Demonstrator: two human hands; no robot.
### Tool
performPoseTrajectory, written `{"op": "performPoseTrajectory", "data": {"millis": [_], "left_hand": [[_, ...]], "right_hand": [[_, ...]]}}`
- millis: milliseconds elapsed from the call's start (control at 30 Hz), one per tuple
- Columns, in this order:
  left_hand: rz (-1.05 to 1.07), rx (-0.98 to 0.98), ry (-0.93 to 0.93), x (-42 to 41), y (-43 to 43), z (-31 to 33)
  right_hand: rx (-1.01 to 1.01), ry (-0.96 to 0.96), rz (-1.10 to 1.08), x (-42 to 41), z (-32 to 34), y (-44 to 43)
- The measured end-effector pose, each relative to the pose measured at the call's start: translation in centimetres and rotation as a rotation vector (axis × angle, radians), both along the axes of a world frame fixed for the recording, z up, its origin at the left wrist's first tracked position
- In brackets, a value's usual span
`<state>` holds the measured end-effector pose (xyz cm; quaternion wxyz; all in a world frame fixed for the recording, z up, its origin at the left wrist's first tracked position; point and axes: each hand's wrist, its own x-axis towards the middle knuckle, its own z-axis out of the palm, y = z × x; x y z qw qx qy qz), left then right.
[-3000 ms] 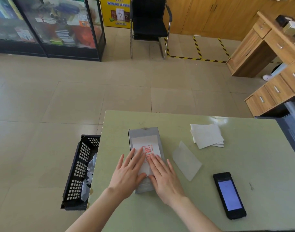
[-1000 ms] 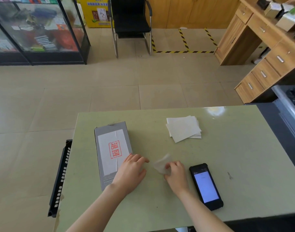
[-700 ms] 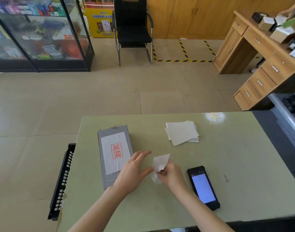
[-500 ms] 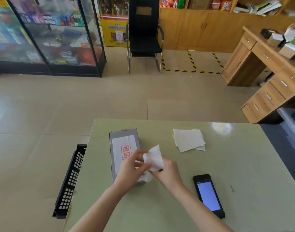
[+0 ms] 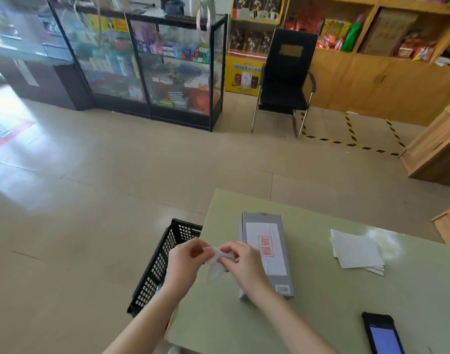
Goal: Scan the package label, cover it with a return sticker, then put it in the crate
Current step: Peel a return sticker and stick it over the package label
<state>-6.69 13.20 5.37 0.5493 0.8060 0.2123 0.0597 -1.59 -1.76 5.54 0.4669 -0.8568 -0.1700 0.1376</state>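
Observation:
A grey package (image 5: 272, 279) lies flat on the green table (image 5: 321, 315), and a white return sticker with a red stamp (image 5: 267, 245) covers its top. My left hand (image 5: 184, 264) and my right hand (image 5: 244, 264) meet over the table's left edge. Between them they crumple a white sticker backing paper (image 5: 216, 261). A black perforated crate (image 5: 162, 264) stands on the floor just left of the table, below my left hand. The phone scanner (image 5: 382, 335) lies at the front right with its screen lit.
A stack of white stickers (image 5: 356, 252) rests on the table's right half. Beyond the table are tiled floor, a black chair (image 5: 285, 83), glass display cases (image 5: 152, 62) and a wooden desk (image 5: 438, 149) at right.
The head has turned left, so the crate is in fuller view. Both hands carried the backing paper left, off the package toward the table's edge, and have crumpled it smaller.

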Motion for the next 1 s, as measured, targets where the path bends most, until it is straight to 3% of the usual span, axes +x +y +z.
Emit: {"op": "performPoseTrajectory", "data": {"millis": [233,533,767,1000], "left_hand": [[-0.131,0.109,0.055,-1.8,9.7,-2.9],[0.012,0.271,0.198,-0.6,18.2,-9.5],[-0.223,0.487,0.311,2.0,20.7,-15.5],[-0.513,0.583,0.525,3.5,20.3,-19.6]], "right_hand": [[-0.044,0.113,-0.042,0.3,-2.2,10.0],[-0.187,0.259,-0.016,0.7,-8.9,18.0],[-0.327,0.212,-0.108,2.5,-13.2,17.3],[-0.367,0.195,-0.125,3.4,-14.9,16.4]]}}
